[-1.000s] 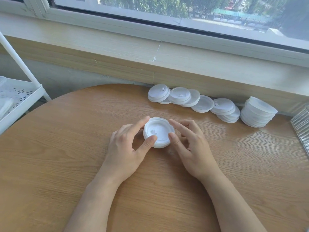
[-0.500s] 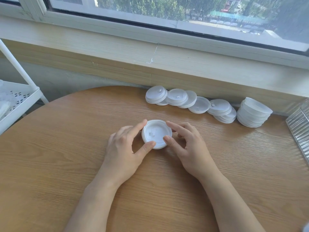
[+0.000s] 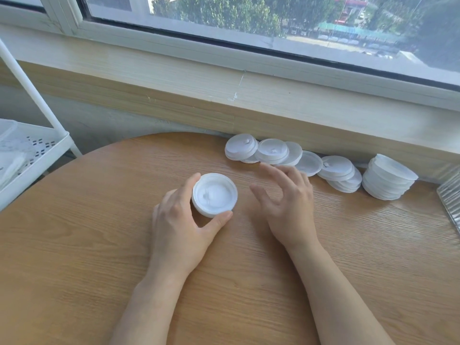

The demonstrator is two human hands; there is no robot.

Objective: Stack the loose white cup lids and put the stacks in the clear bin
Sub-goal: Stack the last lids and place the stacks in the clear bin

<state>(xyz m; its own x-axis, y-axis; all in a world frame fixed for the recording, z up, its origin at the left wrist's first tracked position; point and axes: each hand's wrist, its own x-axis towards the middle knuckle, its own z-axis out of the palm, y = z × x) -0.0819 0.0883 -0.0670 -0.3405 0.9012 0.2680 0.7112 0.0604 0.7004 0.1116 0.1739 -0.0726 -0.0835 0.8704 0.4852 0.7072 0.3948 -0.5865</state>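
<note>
A short stack of white cup lids [image 3: 214, 195] stands in the middle of the round wooden table [image 3: 74, 245]. My left hand [image 3: 181, 220] grips it between thumb and fingers. My right hand [image 3: 286, 202] hovers beside the stack with fingers spread, touching nothing, its fingertips near the loose lids. Loose white lids [image 3: 271, 151] lie in an overlapping row along the table's far edge, and a taller lid stack [image 3: 388, 178] stands at the row's right end. A ribbed clear bin [image 3: 451, 202] shows only at the right edge.
A white perforated shelf cart [image 3: 32, 155] stands to the left of the table. A wooden window ledge [image 3: 249, 95] runs behind the lids, under a window.
My right hand has let go of the middle stack and moved right and away toward the row of loose lids. My left hand keeps its hold on the stack.
</note>
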